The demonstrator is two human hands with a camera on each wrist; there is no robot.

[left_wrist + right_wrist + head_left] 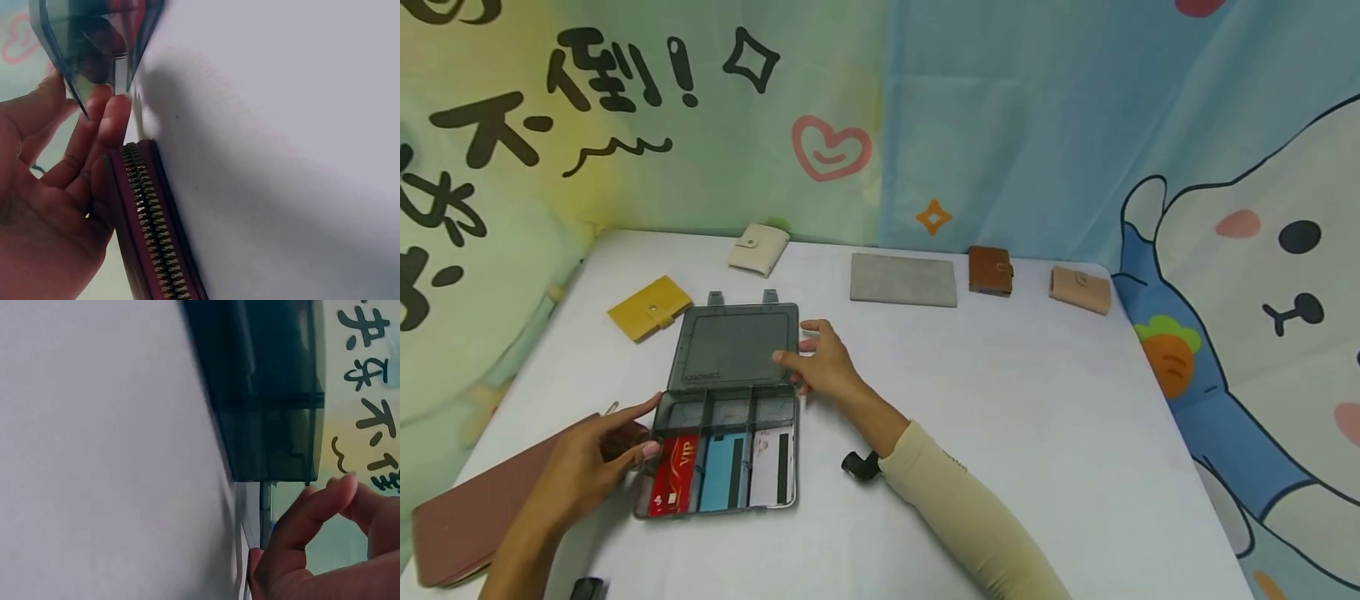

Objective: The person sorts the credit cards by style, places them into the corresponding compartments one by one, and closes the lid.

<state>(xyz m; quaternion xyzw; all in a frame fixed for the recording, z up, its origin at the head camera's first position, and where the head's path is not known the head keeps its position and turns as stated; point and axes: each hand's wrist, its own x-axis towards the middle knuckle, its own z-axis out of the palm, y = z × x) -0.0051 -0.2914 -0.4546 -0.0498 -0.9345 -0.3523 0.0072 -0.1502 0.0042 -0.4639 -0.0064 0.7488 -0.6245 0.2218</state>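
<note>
A translucent grey plastic storage box (pixel 797 467) sits on the white table, its lid (pixel 737 342) swung back on the far side. In its front compartments are a red VIP card (pixel 674 475), a blue card (pixel 721 473) and a whitish card (pixel 767 468) with a dark stripe. My left hand (pixel 591 467) holds the box's left side, thumb near the front and a finger at the hinge corner; the left wrist view shows fingertips (pixel 115 115) against the box corner. With my right hand (pixel 827 362) I pinch the lid's right edge, thumb on its upper face, other fingers partly hidden.
A brown zippered wallet (pixel 490 508) lies beside my left forearm. Further back are a yellow wallet (pixel 650 308), a cream wallet (pixel 760 248), a flat grey wallet (pixel 904 280), a brown wallet (pixel 990 270) and a tan wallet (pixel 1080 288). A printed curtain hangs behind the table.
</note>
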